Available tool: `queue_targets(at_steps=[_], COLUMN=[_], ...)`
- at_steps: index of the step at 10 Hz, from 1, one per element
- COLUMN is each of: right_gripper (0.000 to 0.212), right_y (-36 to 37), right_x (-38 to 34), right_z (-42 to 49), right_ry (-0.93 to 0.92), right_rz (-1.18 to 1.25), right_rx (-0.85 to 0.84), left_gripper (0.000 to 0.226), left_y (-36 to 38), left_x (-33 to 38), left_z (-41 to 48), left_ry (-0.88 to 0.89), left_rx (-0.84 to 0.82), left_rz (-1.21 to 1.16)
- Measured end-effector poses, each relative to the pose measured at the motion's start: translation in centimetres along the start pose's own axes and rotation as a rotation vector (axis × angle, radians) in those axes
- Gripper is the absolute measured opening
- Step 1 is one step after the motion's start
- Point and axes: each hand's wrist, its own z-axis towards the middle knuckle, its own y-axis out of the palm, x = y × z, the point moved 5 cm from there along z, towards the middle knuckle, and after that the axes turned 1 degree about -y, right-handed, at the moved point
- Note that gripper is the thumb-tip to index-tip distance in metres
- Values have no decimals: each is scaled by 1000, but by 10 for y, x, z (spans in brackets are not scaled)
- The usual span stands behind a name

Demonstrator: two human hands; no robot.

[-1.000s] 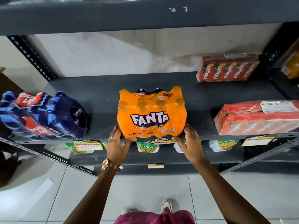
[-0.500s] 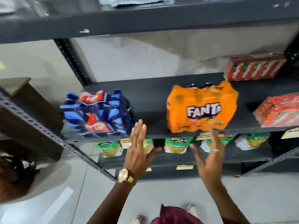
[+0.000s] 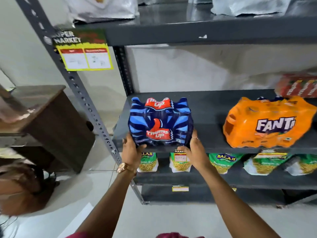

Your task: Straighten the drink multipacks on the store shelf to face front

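Both hands grip the blue Thums Up pack [image 3: 160,121] at its lower front corners: the left hand [image 3: 131,152] clasps the bottom left corner, thumb across the front, and the right hand [image 3: 194,150], a ring on one finger, clasps the bottom right corner. This pack sits at the left end of the grey shelf [image 3: 209,107], at its front edge, logo facing out. To its right, apart from it, the orange Fanta pack [image 3: 269,122] stands on the same shelf, front turned slightly left. Green snack bags [image 3: 222,162] line the shelf below.
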Motion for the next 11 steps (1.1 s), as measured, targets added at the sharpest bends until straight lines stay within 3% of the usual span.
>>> queue_targets(at_steps=[2,4,6,8,10,11], right_gripper=[69,79,58,55,66,90], right_y=[-1,-12,-8,-9,-19,-27], right_x=[7,8,16,12,-13,-27], right_z=[2,-5,-7,-10,-14,-27], right_ry=[95,138,130,142,141,139], right_rz=[-79,-9,-14,-4,-62,-41], right_rx=[-91,-166,-30,-25,-87,-144], left_gripper=[55,54,54,53,60,88], left_y=[-1,-4,-1,-2,-13,-22], left_x=[-2,-8,-7,-5,16,29], left_z=[-1,-5,-3,-4,-13,-26], left_ry=[0,19,16,3,-43,-31], left_rx=[-69,-93,-75,-48,-164,-133], left_rz=[-15,-2,-13,-9,42,6])
